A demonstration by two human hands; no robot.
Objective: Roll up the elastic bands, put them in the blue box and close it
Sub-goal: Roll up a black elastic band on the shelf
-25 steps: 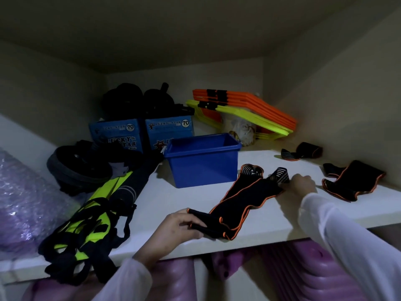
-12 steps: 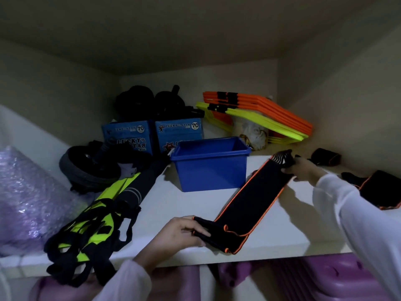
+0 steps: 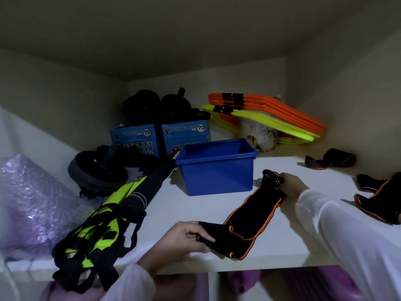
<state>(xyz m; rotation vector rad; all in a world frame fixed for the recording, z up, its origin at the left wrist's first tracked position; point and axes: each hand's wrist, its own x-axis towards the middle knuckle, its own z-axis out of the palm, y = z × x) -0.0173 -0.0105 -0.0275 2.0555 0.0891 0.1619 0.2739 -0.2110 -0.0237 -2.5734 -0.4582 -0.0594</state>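
I see two Lucky Star cartons [image 3: 159, 139] at the shelf's back, black wheels [image 3: 98, 170] left of them, orange and yellow hurdles [image 3: 271, 115] far right, bubble wrap [image 3: 28, 205] at far left.

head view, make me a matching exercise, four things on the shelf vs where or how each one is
Things:
1 blue box
2 black band
3 orange and yellow strips
4 purple bubble wrap

Places or states:
A far left of the shelf
B stretched between both hands
C open, no lid on it
D leaning in the back right corner

Pairs: 1-C, 2-B, 3-D, 4-A
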